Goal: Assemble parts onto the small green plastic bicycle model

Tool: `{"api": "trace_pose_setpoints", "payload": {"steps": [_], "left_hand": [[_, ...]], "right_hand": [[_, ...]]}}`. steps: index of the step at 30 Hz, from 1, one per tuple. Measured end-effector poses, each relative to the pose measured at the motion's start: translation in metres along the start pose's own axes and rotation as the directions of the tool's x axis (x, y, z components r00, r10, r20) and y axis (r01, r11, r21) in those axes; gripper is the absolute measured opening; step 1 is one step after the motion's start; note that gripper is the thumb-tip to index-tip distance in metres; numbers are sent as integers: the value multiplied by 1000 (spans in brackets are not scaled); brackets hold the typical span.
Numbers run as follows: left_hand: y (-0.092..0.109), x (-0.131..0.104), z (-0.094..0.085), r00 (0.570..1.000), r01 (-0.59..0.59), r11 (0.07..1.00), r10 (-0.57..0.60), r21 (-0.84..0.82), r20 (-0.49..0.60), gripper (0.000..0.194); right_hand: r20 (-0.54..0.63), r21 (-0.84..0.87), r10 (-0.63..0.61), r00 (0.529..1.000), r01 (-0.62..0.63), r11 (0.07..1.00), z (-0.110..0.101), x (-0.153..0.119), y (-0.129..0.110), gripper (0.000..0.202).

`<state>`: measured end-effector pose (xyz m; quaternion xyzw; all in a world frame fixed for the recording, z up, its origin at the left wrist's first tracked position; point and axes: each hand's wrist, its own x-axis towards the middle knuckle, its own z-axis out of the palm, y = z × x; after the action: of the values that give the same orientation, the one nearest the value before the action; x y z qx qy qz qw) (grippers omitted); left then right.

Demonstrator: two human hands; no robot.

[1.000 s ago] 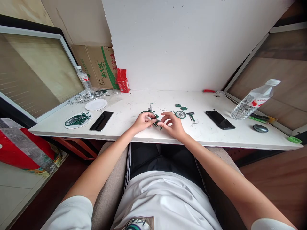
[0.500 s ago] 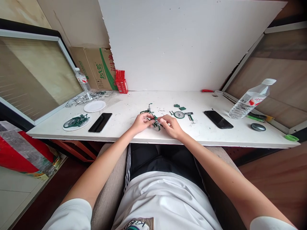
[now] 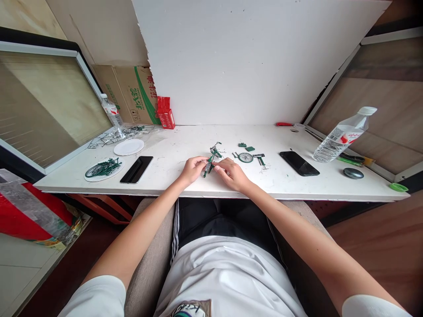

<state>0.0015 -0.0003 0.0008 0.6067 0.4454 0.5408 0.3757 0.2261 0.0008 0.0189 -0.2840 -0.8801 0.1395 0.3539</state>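
A small green model bicycle [image 3: 214,152] is between my two hands above the front middle of the white table [image 3: 178,176], its handlebar end pointing away from me. My left hand [image 3: 193,171] is closed, pinching the model's near part from the left. From the other side, the fingers of my right hand [image 3: 231,173] close on the same part. My fingertips hide some of the frame. Right of the hands lie a spoked wheel piece [image 3: 246,157], a dark green part with thin legs [image 3: 261,161] and two small green blocks [image 3: 250,149].
At left are a plate of green parts [image 3: 104,168], a white plate [image 3: 128,147], a phone [image 3: 136,169], black part frames [image 3: 117,135] and a bottle [image 3: 110,108]. At right stand another phone [image 3: 299,163], a tilted water bottle [image 3: 345,134] and a dark oval object [image 3: 353,173].
The model bicycle has been turned between my hands, so its handlebar end now points farther right and away. Both hands stay close together on it.
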Motion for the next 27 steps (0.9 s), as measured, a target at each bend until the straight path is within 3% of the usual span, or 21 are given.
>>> {"api": "trace_pose_setpoints", "payload": {"steps": [6,12,15,19,27], "left_hand": [[7,-5,1,999,-49,990,48,136,13,39],[1,-3,2,994,-56,966,79,252,-79,30],[-2,-1,1,991,-45,967,74,251,-107,25],[-4,-1,0,987,-45,968,81,245,-139,25],[-8,1,-1,983,-55,967,96,247,-154,21]], "right_hand": [[-12,-8,-4,1000,4,1000,4,-1,3,46],[-61,-6,-38,997,37,999,6,-2,5,32],[-113,-177,39,993,-59,982,7,-4,4,30],[-128,-433,204,971,-239,869,6,-6,5,36],[23,-520,284,959,-231,822,2,-4,7,27]]}}
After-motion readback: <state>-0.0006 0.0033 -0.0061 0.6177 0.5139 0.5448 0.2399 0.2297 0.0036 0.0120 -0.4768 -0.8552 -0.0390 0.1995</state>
